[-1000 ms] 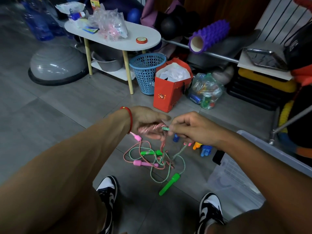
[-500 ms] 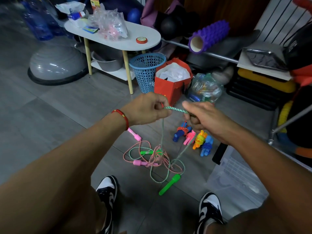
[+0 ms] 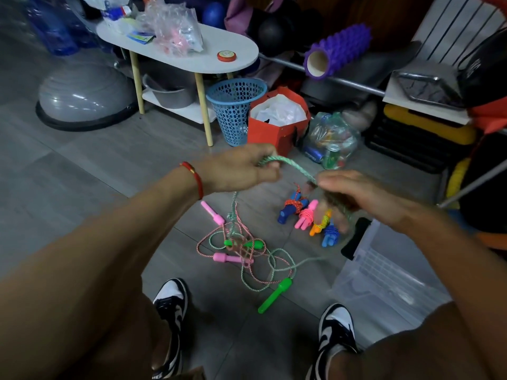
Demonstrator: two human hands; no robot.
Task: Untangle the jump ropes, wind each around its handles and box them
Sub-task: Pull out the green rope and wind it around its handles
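Grey floor tiles carry a tangle of pink and green jump ropes point(image 3: 247, 250); the clear plastic box point(image 3: 384, 281) at right shows nothing inside. Left hand point(image 3: 241, 168) pinches the raised green-white cord point(image 3: 293, 167); right hand point(image 3: 354, 193) is blurred, its grip unclear. Since earlier, the cord has lifted higher.

I could read almost no text. Below the left hand point(image 3: 241, 171), the left shoe point(image 3: 170, 305) showed pale letters on its heel tab, cut off by the frame edge and too partial to spell. Below the right hand point(image 3: 356, 196), the right shoe point(image 3: 336, 330) carried a curved swoosh mark on its side. Far beyond the right hand, a black bag point(image 3: 482, 69) bore white print, too blurred to read. Beyond the left hand, a round red tin point(image 3: 226, 56) had a pale label I could not make out.
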